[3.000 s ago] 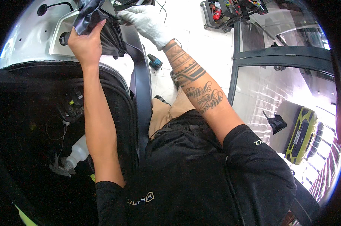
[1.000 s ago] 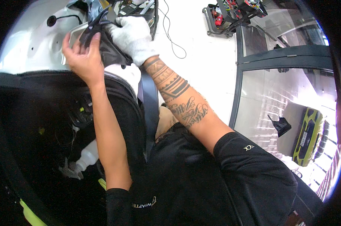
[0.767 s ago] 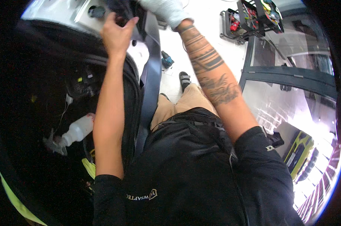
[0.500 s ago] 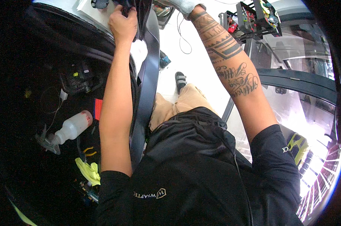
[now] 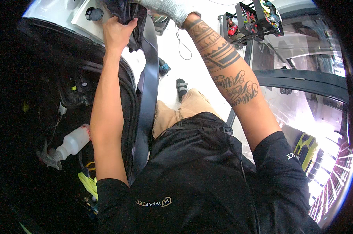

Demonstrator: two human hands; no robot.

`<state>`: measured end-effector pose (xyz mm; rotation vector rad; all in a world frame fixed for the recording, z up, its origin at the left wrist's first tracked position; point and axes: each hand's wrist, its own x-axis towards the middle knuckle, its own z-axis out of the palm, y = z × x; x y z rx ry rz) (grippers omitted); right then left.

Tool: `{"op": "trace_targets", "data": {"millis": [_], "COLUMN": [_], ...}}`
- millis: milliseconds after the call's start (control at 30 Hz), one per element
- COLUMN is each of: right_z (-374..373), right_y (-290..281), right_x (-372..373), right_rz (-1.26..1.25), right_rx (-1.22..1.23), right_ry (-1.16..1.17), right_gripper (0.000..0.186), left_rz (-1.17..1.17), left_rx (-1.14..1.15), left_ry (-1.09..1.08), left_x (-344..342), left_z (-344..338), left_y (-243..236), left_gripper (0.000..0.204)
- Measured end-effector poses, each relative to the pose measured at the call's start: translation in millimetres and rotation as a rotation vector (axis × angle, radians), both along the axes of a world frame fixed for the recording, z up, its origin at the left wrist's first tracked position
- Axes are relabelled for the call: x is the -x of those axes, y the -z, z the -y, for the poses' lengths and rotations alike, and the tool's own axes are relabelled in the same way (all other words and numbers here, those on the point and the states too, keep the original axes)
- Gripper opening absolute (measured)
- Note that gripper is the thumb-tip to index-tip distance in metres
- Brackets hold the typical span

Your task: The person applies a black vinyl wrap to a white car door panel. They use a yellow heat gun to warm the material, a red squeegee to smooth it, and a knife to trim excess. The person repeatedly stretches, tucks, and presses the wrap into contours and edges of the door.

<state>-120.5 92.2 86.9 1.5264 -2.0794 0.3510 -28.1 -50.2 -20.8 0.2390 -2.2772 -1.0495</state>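
Note:
My left hand (image 5: 116, 36) is bare and closed on a dark, flexible-looking trim piece (image 5: 134, 34) at the top of the vehicle's opening; its thumb points right and its fingers are partly hidden. My right hand (image 5: 174, 9) wears a grey-white knit glove and reaches in from the right toward the same trim. Its fingers run to the upper edge of the picture, so their grip cannot be made out. Below the trim curves the dark blue-grey body edge (image 5: 148, 74), beside a black rubber seal.
In the dark interior lie a white spray bottle (image 5: 75, 140) and a yellow-green glove (image 5: 88, 184). A blue-black power tool (image 5: 163, 67) rests on the white floor. A black tool rack (image 5: 247, 24) stands at the upper right, near glazed vehicle panels (image 5: 301, 78).
Both arms appear shifted left in the picture, and the view has moved slightly. My left hand sits lower with its thumb more outstretched; the gloved right hand has come nearer to it.

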Motion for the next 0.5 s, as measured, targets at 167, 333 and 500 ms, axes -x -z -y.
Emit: {"op": "trace_targets", "data": {"millis": [167,333,500], "right_z": [1,0,-3], "right_y": [-7,-2,-15], "right_x": [-11,-3,-18], "right_rz": [0.658,0.303,0.736], "right_rx": [0.218,0.075,0.25], "right_ry": [0.019,-0.002,0.043], "right_gripper": [0.019,0.019,0.024], "left_rz": [-0.011,-0.083,0.039], "left_rx": [0.03,0.074,0.043], "left_ry": [-0.126,-0.208,-0.038], "left_x": [-8,-6,-2], "left_z": [-14,-19,-1], "left_y": [-6,-5,-8], "left_gripper": [0.029,0.027,0.028]}}
